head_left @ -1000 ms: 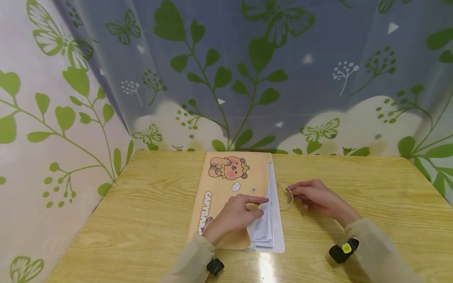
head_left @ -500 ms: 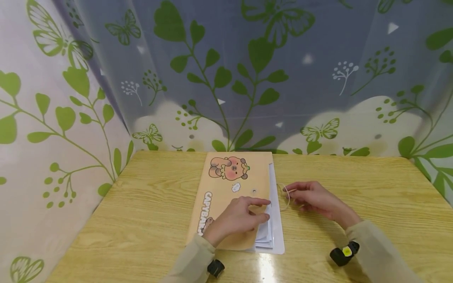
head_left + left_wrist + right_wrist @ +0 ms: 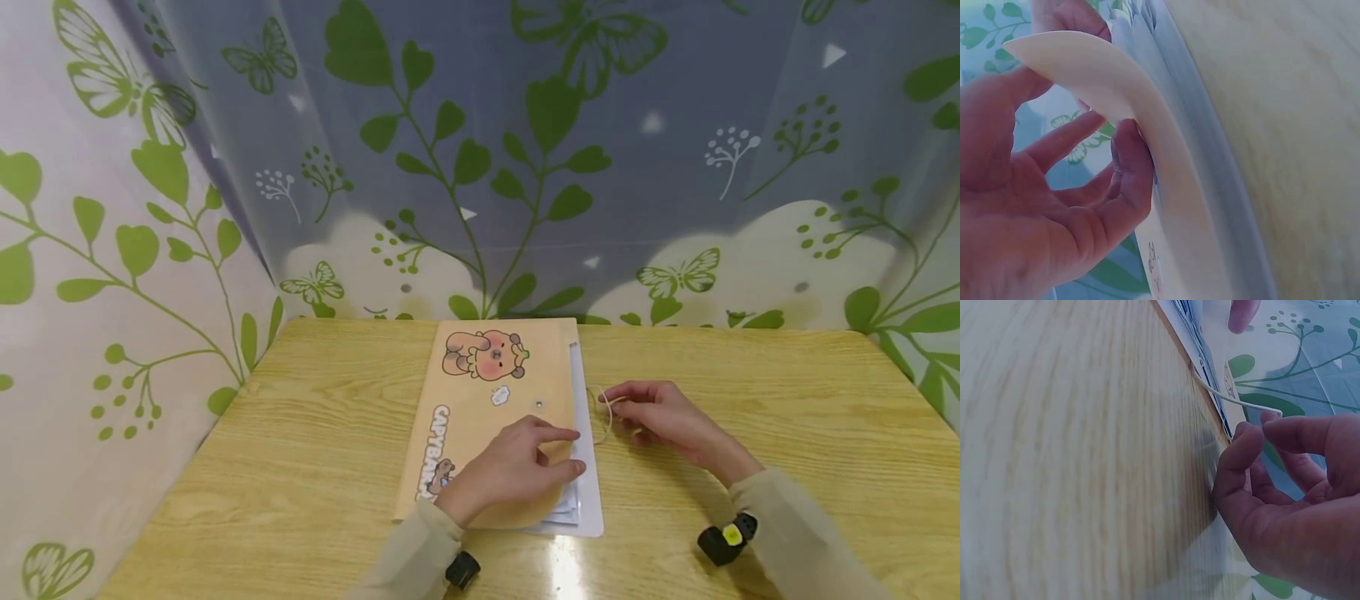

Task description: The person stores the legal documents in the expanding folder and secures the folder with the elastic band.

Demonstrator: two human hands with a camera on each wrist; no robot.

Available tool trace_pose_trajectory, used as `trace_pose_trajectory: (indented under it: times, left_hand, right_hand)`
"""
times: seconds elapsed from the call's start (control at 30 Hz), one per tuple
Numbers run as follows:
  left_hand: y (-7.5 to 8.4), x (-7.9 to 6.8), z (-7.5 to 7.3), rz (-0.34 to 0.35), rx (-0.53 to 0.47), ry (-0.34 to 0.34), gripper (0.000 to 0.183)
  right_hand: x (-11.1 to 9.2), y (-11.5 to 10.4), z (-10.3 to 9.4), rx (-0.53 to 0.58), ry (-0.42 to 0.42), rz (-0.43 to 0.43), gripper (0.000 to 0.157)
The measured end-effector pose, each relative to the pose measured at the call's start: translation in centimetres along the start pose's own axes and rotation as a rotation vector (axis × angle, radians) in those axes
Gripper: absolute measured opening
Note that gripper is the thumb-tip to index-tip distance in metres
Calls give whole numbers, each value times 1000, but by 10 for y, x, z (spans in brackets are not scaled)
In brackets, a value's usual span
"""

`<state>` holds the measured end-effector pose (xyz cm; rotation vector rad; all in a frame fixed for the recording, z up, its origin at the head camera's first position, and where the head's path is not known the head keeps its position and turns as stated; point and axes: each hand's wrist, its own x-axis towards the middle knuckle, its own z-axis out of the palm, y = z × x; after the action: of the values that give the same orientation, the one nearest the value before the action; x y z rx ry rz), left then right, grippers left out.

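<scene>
A peach folder with capybara drawings and lettering lies on the table, its cover bowed along the right edge. White papers show below that edge. My left hand rests on the cover, index finger and thumb extended to its edge. In the left wrist view the cover bends against the fingers, with the papers fanned beside it. My right hand, just right of the folder, pinches a thin white elastic cord between thumb and finger. The cord loops from the folder's edge.
The wood-grain table extends around the folder. Behind it hangs a blue fabric printed with leaves and butterflies, and a pale panel stands at the left. Black wrist cameras sit on both sleeves.
My left hand has shifted right, and the cover's lower edge has moved right with it, hiding more of the papers. The right hand has moved slightly left with the cord, whose loop is narrower.
</scene>
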<state>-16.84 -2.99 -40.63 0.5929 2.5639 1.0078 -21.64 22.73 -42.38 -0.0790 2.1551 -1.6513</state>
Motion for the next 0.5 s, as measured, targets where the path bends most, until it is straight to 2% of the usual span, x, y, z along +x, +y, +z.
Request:
trace_pose_trajectory:
  times: [0.13,0.3,0.5]
  left_hand:
    - [-3,-1,0,32,51,-19,49]
    - [-6,-1,-1,58,110,-30,38]
    - [-7,-5,-2,-6,165,11,37]
  right_hand:
    - [0,0,1,-12,0,2,35]
    - [0,-1,3,-23,8,7,34]
    - [0,-2,5,-32,29,-2,32]
